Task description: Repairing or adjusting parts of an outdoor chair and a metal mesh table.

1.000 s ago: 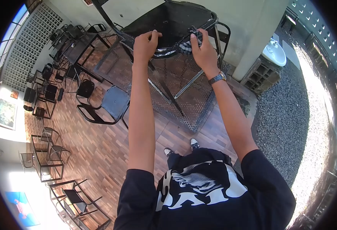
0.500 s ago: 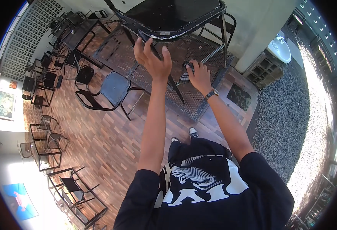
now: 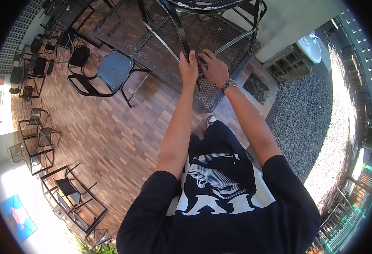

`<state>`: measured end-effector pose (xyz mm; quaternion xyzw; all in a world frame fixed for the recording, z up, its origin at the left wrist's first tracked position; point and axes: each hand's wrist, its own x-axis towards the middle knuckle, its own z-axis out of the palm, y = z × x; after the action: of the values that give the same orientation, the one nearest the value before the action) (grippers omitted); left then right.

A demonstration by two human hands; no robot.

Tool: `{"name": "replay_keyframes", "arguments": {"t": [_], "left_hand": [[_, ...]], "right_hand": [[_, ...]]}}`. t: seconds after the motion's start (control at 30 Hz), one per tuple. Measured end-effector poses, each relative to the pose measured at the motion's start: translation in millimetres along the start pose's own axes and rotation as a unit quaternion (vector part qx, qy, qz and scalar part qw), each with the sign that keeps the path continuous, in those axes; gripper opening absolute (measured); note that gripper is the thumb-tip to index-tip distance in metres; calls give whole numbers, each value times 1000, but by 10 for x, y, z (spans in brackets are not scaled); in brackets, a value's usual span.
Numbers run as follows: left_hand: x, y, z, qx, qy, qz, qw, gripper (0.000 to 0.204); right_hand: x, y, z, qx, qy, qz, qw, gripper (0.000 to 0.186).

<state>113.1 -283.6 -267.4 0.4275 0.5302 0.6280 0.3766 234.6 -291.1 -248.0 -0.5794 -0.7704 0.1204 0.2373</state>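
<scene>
A black metal chair [image 3: 200, 8] with worn paint along its seat edge stands on a perforated metal table [image 3: 120, 31]. One of its legs [image 3: 178, 29] slants down toward me. My left hand [image 3: 189, 70] is closed around the lower part of this leg, thumb pointing up along it. Right beside it, my right hand [image 3: 215, 70] is closed on a dark cloth [image 3: 201, 63], pressed near the same leg. Fingers cover most of the cloth; its black-and-white pattern showed earlier. A watch is on my right wrist.
Left of the table stands a chair with a grey-blue seat [image 3: 115, 70]. More tables and chairs line the left side of the tiled floor [image 3: 109, 139]. At right are a white washbasin [image 3: 309, 48], a dark floor mat [image 3: 256, 89] and a gravel strip [image 3: 298, 122].
My left hand has come down from near the seat edge and closed on the leg. My right hand has moved the cloth up beside it. The view has shifted, showing less of the seat.
</scene>
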Motion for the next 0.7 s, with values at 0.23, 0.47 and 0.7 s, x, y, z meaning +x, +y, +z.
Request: {"name": "replay_keyframes", "arguments": {"t": [0.23, 0.47, 0.7], "left_hand": [[41, -107, 53, 18, 50, 5, 999, 47], [16, -125, 102, 142, 178, 67, 972, 50], [-338, 10, 428, 267, 399, 179, 859, 44]], "right_hand": [[122, 197, 103, 22, -32, -51, 998, 27], [143, 303, 40, 29, -55, -127, 990, 30], [236, 864, -189, 264, 3, -56, 963, 36]]}}
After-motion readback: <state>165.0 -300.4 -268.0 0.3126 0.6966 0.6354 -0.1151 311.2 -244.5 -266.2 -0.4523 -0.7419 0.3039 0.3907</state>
